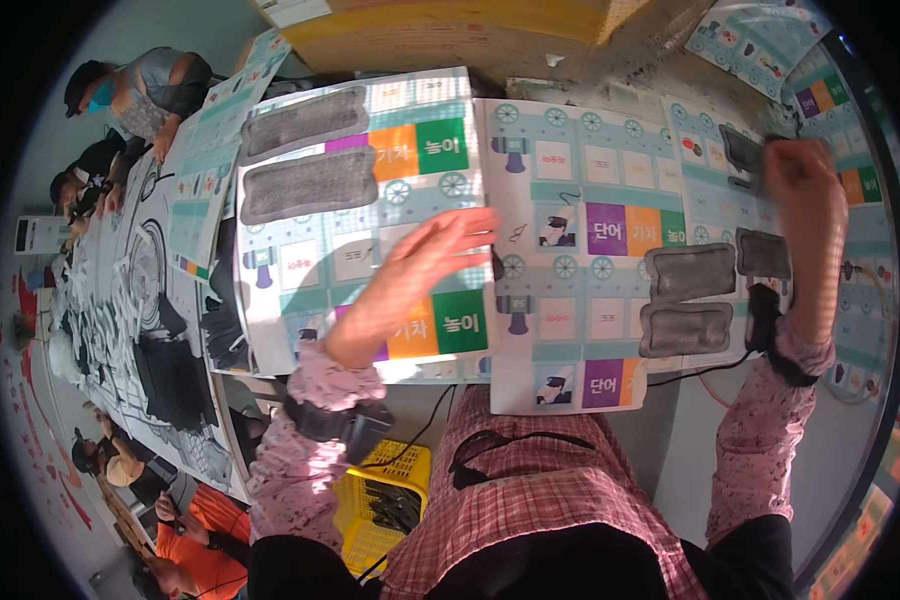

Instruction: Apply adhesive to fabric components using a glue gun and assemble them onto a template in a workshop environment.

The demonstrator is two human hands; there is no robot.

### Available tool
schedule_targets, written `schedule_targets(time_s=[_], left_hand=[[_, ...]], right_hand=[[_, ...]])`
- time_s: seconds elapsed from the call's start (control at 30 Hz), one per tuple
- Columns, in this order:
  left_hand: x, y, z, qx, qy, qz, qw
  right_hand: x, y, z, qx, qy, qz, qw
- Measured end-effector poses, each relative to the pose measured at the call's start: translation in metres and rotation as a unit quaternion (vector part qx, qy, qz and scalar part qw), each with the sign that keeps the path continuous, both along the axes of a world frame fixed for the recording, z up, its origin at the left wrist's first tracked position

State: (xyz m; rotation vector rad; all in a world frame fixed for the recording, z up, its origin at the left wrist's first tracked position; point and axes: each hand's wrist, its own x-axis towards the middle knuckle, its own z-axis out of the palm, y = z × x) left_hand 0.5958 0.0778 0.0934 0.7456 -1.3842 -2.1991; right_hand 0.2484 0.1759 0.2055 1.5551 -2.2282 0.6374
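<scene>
At least six dark grey fabric pads on the bench, all lying flat on train-patterned printed sheets. Two sit one above the other on the upper half of the left sheet; the rest are on the right sheet, two stacked edge to edge near its middle, one just right of them, one at upper right.

Left hand: fingers extended and close together, nothing visible in it, over the right edge of the left sheet. Can't tell if it touches.

Right hand: just beside the upper-right pad, fingers bent and blurred. Can't tell if it's gripping anything.

Both wrists carry black strapped devices, cables attached. Yellow plastic basket below bench edge, dark pieces inside. Left side: second table with white scraps, several co-workers around it, one in an orange top.
</scene>
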Motion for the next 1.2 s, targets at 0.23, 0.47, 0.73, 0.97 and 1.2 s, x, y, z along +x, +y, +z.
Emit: schedule_targets(time_s=[0.23, 0.47, 0.73, 0.97, 1.2], left_hand=[[0.032, -0.022, 0.0, 0.29, 0.133, 0.029, 0.947], [0.175, -0.024, -0.001, 0.222, 0.05, 0.16, 0.96], [0.23, -0.075, -0.017, -0.117, -0.387, 0.158, 0.901], [0.271, -0.118, -0.028, -0.322, -0.48, 0.245, 0.778], [0.346, -0.163, -0.081, -0.132, -0.384, 0.194, 0.893]], right_hand=[[0.225, -0.056, -0.043, -0.071, 0.125, 0.332, 0.932], [0.396, -0.086, -0.114, 0.077, -0.012, 0.362, 0.929], [0.449, -0.077, -0.149, 0.107, -0.005, 0.455, 0.884], [0.403, -0.053, -0.131, 0.12, -0.01, 0.441, 0.889], [0.25, 0.023, -0.131, 0.197, -0.208, 0.252, 0.925]])
